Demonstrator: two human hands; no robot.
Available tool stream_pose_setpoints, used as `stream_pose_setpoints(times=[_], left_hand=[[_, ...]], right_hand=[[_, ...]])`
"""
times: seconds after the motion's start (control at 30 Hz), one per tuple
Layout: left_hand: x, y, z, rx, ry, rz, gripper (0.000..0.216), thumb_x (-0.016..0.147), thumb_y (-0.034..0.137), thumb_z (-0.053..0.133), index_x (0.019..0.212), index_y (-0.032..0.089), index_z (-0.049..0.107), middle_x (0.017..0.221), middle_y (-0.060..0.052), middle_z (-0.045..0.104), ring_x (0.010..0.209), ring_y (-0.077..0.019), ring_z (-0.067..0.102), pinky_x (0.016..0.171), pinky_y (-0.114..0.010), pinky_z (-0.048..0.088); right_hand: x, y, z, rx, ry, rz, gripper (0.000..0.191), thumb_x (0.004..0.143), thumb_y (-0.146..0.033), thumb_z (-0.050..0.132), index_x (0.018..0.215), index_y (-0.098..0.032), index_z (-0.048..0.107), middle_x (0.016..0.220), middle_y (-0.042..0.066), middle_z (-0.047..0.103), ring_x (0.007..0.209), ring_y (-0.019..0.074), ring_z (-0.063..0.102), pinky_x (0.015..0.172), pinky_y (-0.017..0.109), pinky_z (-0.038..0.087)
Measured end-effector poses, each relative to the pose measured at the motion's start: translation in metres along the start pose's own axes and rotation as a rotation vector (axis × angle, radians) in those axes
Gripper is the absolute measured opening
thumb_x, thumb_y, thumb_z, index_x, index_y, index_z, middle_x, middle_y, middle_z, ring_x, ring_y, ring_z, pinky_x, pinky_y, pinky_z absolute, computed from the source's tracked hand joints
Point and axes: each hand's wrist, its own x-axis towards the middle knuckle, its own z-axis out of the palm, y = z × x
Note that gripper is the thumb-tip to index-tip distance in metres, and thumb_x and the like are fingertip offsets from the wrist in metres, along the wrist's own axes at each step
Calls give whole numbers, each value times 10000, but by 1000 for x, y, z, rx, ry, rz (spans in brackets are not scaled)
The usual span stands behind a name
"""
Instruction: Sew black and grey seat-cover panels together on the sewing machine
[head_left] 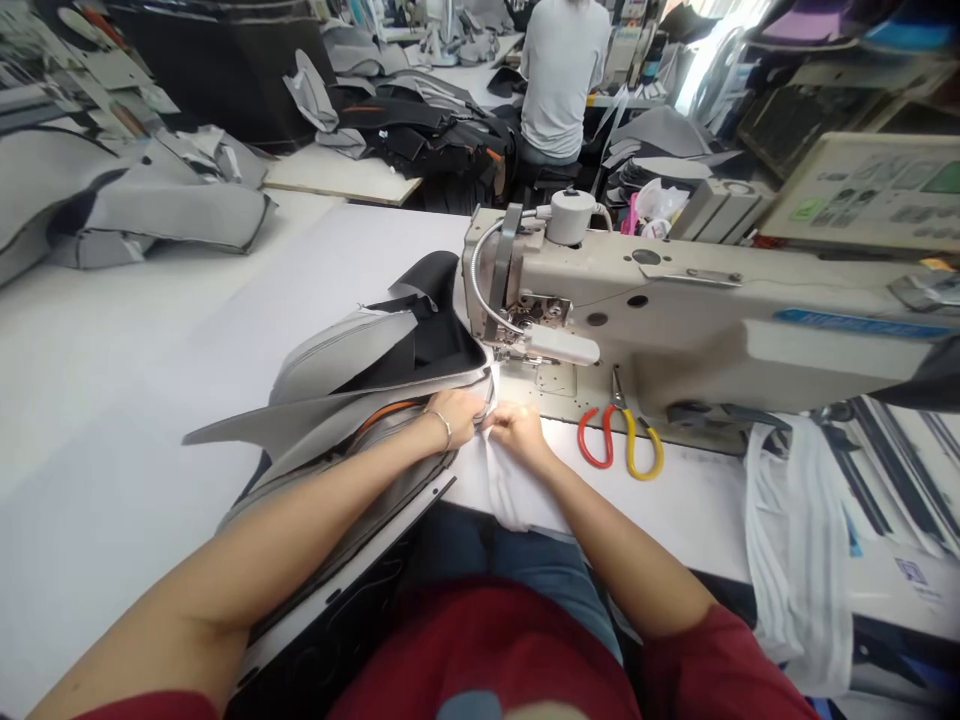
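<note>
Grey and black fabric panels (345, 350), sewn together and edged in dark trim, lie left of the sewing machine (600, 290). My left hand (456, 412) is closed on the panels' edge close to the needle area. Just to its right, my right hand (517, 430) pinches a white fabric strip (495, 480) against that edge. From there the strip hangs down toward my lap. An orange piping line (386, 412) shows on the panels beside my left wrist. Scissors (619, 420) with one red and one yellow handle rest on the table right of my hands.
More grey panels (165, 200) are piled on the white table (112, 380) at the left. A bundle of white strips (799, 540) hangs over the right edge. Behind the machine sits a person in a white shirt (562, 80). A control panel (877, 190) stands at the right.
</note>
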Motion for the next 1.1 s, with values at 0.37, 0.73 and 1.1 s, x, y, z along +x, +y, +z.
stream_pose_setpoints(times=[0.37, 0.73, 1.1], left_hand=[[-4, 2, 14, 40, 50, 50, 236, 617, 67, 427, 764, 159, 588, 845, -68, 622, 839, -211, 545, 743, -322, 445], [-9, -1, 22, 48, 135, 86, 236, 629, 80, 401, 755, 157, 585, 814, -55, 615, 770, -197, 526, 708, -313, 439], [-10, -3, 24, 14, 230, 86, 265, 603, 66, 390, 730, 169, 598, 792, -37, 636, 726, -173, 536, 700, -289, 441]], right_hand=[[26, -10, -1, -149, 196, 244, 145, 747, -279, 462, 806, -161, 521, 701, 39, 592, 674, 160, 537, 648, 261, 373], [23, -10, 22, -176, 216, 127, 206, 808, -216, 368, 785, -171, 567, 789, 36, 589, 727, 139, 514, 680, 241, 339], [20, -9, 15, -299, -5, 15, 272, 816, -181, 309, 978, -156, 525, 858, 66, 522, 812, 169, 466, 743, 292, 301]])
